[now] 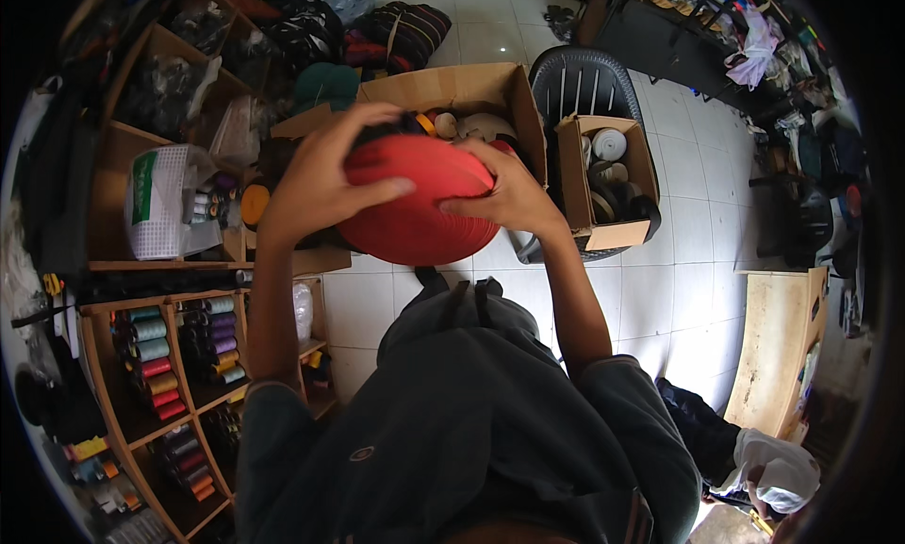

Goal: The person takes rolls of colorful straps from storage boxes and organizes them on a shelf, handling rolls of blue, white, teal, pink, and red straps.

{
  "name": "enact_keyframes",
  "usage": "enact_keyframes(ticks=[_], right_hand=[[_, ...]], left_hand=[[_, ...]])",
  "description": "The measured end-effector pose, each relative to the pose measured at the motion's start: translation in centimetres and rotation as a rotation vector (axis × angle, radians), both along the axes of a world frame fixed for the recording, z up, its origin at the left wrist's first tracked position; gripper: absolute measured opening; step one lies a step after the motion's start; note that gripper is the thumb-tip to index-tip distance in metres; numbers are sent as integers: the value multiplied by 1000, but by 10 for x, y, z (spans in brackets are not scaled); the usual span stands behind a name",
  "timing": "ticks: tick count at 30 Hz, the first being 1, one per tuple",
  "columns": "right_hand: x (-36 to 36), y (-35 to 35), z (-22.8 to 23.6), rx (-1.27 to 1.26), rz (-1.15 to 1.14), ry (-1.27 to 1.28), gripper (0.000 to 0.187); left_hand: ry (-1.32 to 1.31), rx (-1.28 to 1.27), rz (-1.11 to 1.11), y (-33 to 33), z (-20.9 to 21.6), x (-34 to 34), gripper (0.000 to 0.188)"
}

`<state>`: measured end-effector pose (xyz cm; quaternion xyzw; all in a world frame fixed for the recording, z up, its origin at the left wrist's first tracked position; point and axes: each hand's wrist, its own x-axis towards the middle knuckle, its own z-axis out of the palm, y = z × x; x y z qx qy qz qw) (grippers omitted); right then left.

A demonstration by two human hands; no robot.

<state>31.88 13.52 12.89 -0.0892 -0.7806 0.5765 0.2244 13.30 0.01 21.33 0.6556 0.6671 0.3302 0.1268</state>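
Observation:
Between my two hands is a large, flat, round red roll (419,219) that looks like wound webbing tape, tilted and a little blurred. My left hand (325,172) grips its left side, the thumb lying across the face and the fingers over the far edge. On the right rim, my right hand (514,195) pinches it between thumb and fingers. Just beyond the roll stands an open cardboard box (514,101), partly hidden by my hands and the roll. Inside it lie several rolls, among them a pale one (485,127).
A black plastic chair (584,77) at the right holds a smaller cardboard box (617,236) with white and dark rolls. Wooden shelves (170,304) with coloured thread cones line the left. A wooden cabinet (778,346) and a person in white (778,469) are at the right.

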Motion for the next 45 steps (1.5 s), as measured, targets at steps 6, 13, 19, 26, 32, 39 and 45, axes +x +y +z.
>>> enact_keyframes(ticks=[6,13,19,26,32,39,45], right_hand=[[13,4,-4,84,70,-78,44],[66,14,-47,220,-393,-161,40],[99,18,-55,82,-564,-55,28],[108,9,-79,24,-650,111,38],[100,-5,-90,-463,-968,243,45],[101,-3,-102,-701,-1285,571,38],[137,-7,-98,-577,-1503,636,50]], left_hand=[[-18,-366,-226,41,-38,24,41],[-179,-309,-56,42,-46,42,22],[-310,-80,-24,49,-59,52,24],[-656,-8,82,63,-81,68,22],[-1168,157,252,88,-110,96,39],[-1448,169,272,122,-136,155,53],[-1549,-55,75,145,-155,190,54]])
